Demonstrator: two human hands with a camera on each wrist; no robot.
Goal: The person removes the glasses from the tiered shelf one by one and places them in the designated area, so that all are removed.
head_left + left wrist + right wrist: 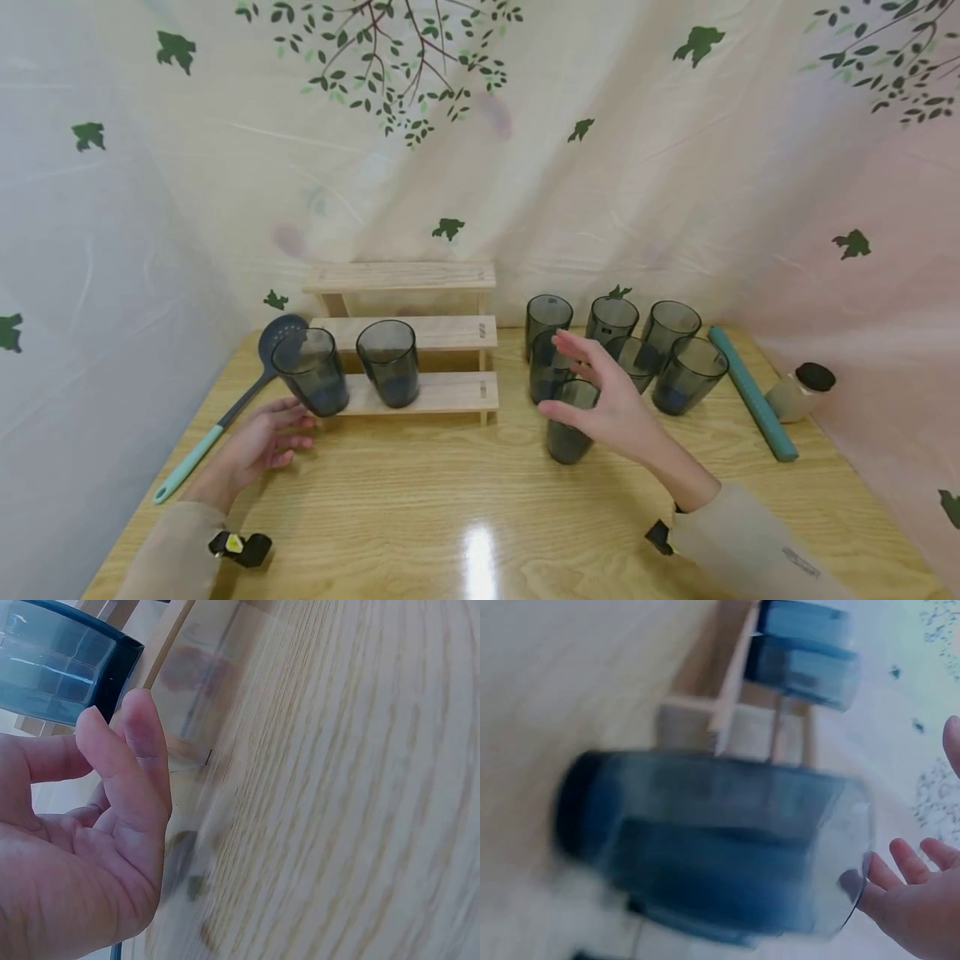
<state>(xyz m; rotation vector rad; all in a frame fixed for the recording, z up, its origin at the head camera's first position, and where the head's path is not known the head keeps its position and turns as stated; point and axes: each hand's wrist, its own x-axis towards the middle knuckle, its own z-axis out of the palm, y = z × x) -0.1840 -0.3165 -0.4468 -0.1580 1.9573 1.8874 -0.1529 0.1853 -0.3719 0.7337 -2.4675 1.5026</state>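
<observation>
Two smoky grey glasses, one at the left (pixel 311 372) and one beside it (pixel 388 364), stand on the lowest tier of a wooden three-step rack (pixel 450 392). My left hand (pixel 258 442) is just below and left of the left glass, fingers loosely bent, holding nothing; in the left wrist view the fingertips overlap the glass (pixel 60 660) base. On the right, my right hand (pixel 611 408) is spread at the front glass (pixel 568 437), thumb and fingers apart near its rim. The right wrist view shows a fingertip at the rim of that blurred glass (pixel 720 847).
Several more grey glasses (pixel 678 379) stand grouped behind the right hand. Further right are a teal rod (pixel 752 392) and a jar with a black lid (pixel 801 392). A slotted turner (pixel 240 400) with a mint handle lies at the left. A printed curtain (pixel 525 192) hangs behind.
</observation>
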